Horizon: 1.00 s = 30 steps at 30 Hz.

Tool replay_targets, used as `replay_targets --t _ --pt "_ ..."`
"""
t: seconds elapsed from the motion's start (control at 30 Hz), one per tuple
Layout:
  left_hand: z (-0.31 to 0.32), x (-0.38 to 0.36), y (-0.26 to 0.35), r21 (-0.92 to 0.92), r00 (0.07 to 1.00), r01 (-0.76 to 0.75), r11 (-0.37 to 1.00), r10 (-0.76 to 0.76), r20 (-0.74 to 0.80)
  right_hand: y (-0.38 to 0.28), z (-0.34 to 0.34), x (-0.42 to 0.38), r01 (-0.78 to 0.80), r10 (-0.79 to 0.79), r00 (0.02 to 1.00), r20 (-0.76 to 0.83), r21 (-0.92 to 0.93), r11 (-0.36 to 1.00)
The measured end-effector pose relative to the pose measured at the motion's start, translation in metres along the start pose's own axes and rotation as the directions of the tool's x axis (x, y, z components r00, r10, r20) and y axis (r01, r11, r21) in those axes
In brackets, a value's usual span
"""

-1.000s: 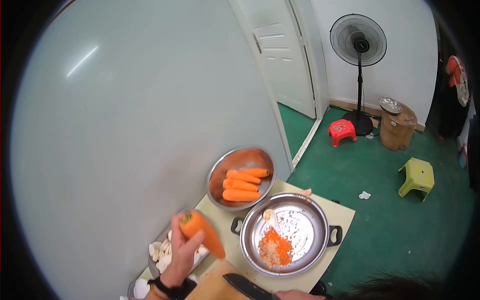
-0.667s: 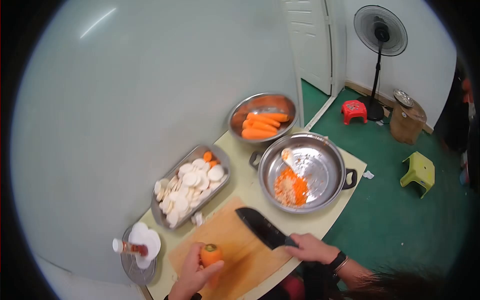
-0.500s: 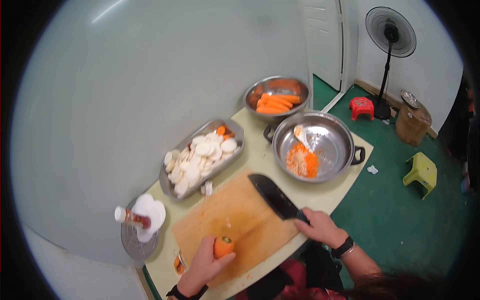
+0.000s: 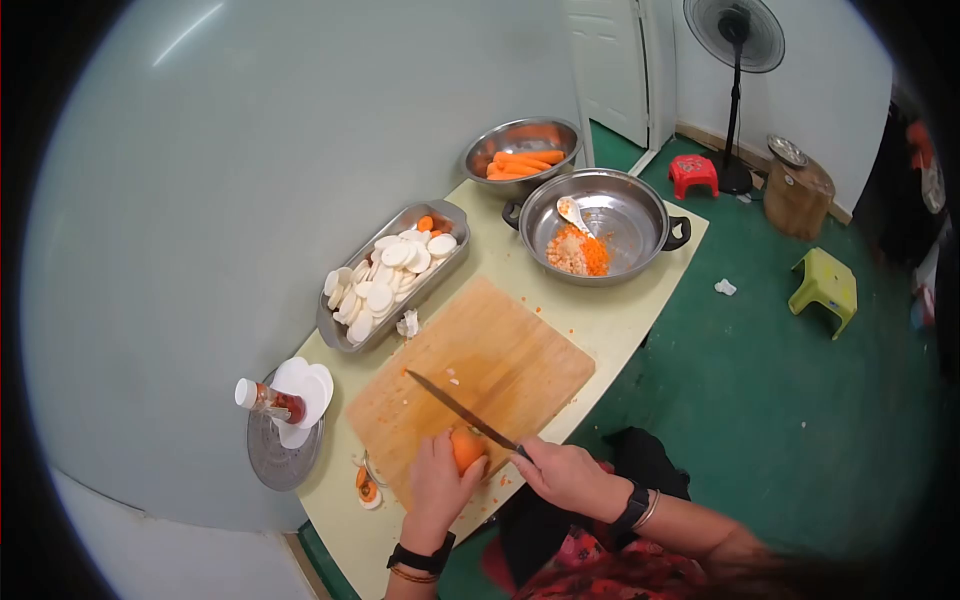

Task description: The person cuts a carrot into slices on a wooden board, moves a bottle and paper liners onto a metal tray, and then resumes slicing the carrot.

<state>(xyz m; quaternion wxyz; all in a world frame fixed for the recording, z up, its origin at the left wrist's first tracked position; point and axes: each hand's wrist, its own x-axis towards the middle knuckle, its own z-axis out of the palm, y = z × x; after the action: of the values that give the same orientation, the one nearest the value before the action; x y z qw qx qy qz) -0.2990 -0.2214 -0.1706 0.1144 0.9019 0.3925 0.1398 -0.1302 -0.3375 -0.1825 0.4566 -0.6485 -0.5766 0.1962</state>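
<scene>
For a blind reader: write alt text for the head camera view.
A person's left hand steadies a carrot on a wooden cutting board while the right hand sets a knife across it. Beyond stand a tray of white slices, a pan and a bowl of carrots.

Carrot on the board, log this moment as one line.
left hand: holds carrot on board | right hand: knife, blade on carrot | near: tray, pan
</scene>
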Motion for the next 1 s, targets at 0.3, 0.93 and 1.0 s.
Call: replay_targets --t 0.3,0.93,1.0 --pt "0.007 0.004 -0.008 0.016 0.998 -0.037 0.999 0.036 0.053 -0.004 0.019 -0.005 0.110 -0.115 0.993 -0.021 -0.170 0.979" --pt "0.006 0.020 -0.010 -0.159 0.985 -0.114 0.981 0.133 0.113 -0.001 0.017 -0.005 0.132 -0.146 0.988 -0.049 -0.224 0.966" --pt "0.006 0.020 -0.015 -0.146 0.981 -0.143 0.979 0.160 0.108 0.002 0.021 -0.003 0.150 -0.168 0.983 -0.071 -0.212 0.966"
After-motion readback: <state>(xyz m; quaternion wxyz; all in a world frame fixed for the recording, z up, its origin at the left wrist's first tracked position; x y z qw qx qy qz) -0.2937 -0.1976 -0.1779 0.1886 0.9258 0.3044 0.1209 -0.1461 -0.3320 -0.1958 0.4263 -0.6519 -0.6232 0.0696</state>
